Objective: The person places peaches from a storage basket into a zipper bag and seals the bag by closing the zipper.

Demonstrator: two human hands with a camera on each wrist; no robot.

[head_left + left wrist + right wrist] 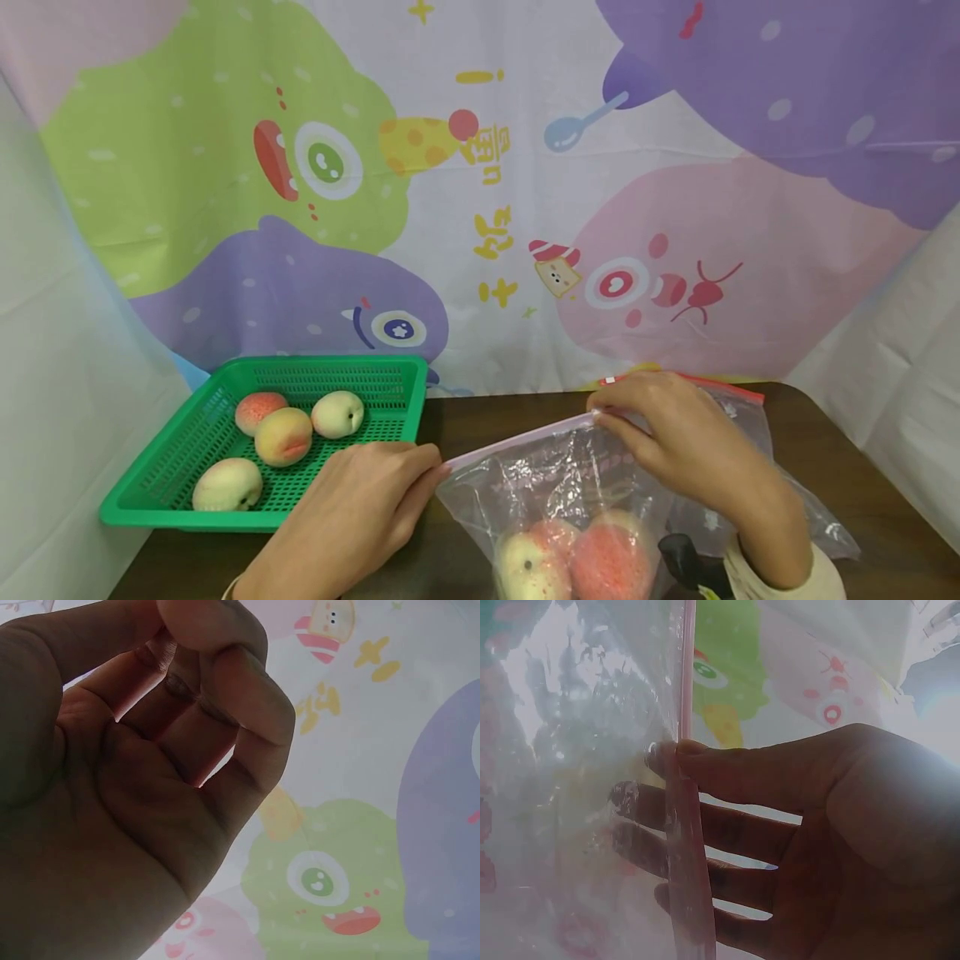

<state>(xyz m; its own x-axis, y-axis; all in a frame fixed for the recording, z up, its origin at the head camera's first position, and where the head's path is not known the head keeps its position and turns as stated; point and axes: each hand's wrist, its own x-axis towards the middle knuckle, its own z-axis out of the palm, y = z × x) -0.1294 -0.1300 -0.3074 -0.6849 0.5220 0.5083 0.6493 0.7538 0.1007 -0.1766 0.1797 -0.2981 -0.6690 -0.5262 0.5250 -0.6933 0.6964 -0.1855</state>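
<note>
A clear zip bag (517, 475) with a pink zip edge hangs in front, with peaches (611, 558) low inside it, pale and red. In the head view my left hand (360, 500) pinches the left corner of that edge between thumb and fingers. My right hand (697, 446) pinches the edge farther right, thumb against forefinger. The right wrist view shows the thumb (735, 769) on the near side of the zip edge (686, 855) and the other fingers behind the film. In the left wrist view the left hand (150, 765) has curled fingers; the bag is hidden there.
A green basket (262, 521) with several peaches (283, 437) stands at the left on the dark table (480, 425). Another clear bag with a red zip edge (727, 389) lies behind my right hand. A cartoon-printed cloth (517, 183) hangs at the back.
</note>
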